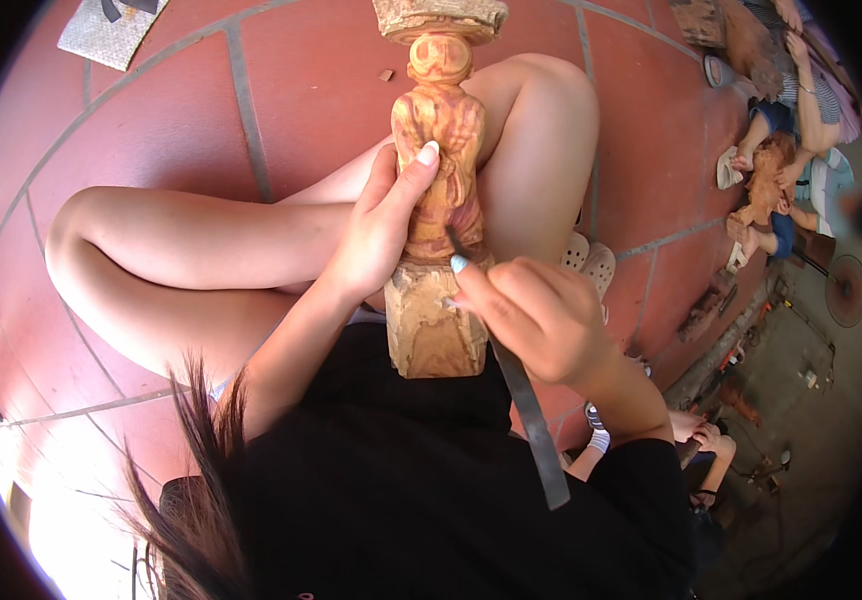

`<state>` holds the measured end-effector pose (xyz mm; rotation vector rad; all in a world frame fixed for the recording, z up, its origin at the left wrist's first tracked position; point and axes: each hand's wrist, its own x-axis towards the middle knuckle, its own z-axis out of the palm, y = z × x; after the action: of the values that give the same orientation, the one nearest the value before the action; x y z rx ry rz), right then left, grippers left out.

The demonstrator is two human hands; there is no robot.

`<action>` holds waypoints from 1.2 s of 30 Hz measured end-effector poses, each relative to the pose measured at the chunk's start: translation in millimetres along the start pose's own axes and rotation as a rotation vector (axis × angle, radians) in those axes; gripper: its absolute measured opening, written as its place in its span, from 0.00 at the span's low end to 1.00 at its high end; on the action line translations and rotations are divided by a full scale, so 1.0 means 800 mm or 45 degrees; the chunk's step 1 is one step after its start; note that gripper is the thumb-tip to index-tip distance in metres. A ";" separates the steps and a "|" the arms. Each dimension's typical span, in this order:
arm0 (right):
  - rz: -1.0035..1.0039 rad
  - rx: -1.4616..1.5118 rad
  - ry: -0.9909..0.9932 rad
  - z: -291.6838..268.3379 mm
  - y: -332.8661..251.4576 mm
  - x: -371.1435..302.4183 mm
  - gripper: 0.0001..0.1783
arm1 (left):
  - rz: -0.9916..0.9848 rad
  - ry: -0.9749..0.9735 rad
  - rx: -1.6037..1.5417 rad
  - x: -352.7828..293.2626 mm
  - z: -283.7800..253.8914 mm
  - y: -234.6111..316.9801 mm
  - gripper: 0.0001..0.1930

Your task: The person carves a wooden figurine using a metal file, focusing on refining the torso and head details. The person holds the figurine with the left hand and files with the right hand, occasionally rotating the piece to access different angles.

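A carved wooden figure (456, 205) with a round head and a blocky base stands out before me, over my crossed legs. My left hand (388, 220) is wrapped round its left side, thumb lying on the front of the body. In my right hand (536, 305) is a long, flat, dark grey carving tool (531, 425), pinched near its working end. Its narrow dark tip touches the figure low on the body, just above the base. The tool's wide tail slants down over my black shirt. The fingers behind the figure are hidden.
Red floor tiles (321, 80) surround me. A pair of light clogs (591, 262) sits beyond my right knee. On the right, other people work around a larger brown wood piece (766, 180), near a fan (848, 290). A grey mat (111, 35) lies at far left.
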<state>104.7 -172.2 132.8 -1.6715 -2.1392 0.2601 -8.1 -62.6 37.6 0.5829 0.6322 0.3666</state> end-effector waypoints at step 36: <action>0.010 0.124 0.052 0.002 -0.011 0.001 0.12 | 0.020 -0.014 -0.018 -0.005 -0.003 0.001 0.30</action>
<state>95.9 -173.9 134.7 -1.6165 -2.0569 0.3242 -12.4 -62.9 38.5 0.5765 0.6140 0.3817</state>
